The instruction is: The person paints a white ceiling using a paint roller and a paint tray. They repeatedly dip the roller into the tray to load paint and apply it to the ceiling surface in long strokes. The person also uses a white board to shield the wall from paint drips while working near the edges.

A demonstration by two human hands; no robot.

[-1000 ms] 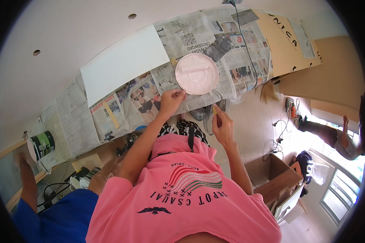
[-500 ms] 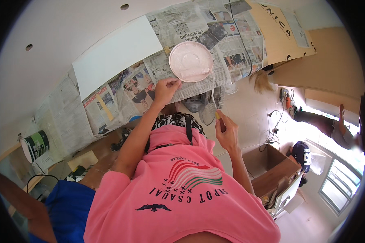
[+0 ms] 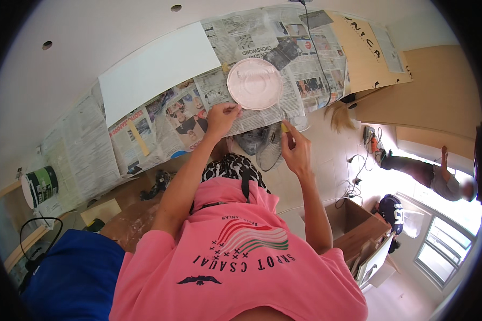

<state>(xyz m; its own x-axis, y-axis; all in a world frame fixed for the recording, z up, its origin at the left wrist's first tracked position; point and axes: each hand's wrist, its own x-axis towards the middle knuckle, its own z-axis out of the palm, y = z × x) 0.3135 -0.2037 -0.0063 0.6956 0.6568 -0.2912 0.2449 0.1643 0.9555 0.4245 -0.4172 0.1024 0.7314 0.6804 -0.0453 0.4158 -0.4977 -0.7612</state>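
There is one round pink lid (image 3: 255, 84), and it lies flat on the counter (image 3: 301, 111), near its front edge. Newspaper (image 3: 88, 152) covers most of the counter. One big white board (image 3: 159, 71) lies to the left of the lid. One thin tan stick (image 3: 138, 138) lies in front of the board, and one green and black tub (image 3: 42, 187) is at the far left. One fan (image 3: 268, 152) is down by the person's legs, and one broom (image 3: 338, 119) is to the right. Three other people show in part: one in blue (image 3: 75, 273), one in grey (image 3: 452, 187) and one in a dark shirt (image 3: 392, 214).

Both arms reach forward. The left hand (image 3: 223, 119) bends in at the wrist, and its fingers pinch the lid's near left rim. The right hand (image 3: 296, 148) points up, just off the front edge, its fingers clamped on one tool (image 3: 285, 127) with a yellow part. The tool's tip is too blurry to tell.

A second ago, a fat roll of pink paste lay on the lid. Now the lid looks mostly smooth. The right hand is closer to the lid than half a second ago, and the left hand is still at the rim.
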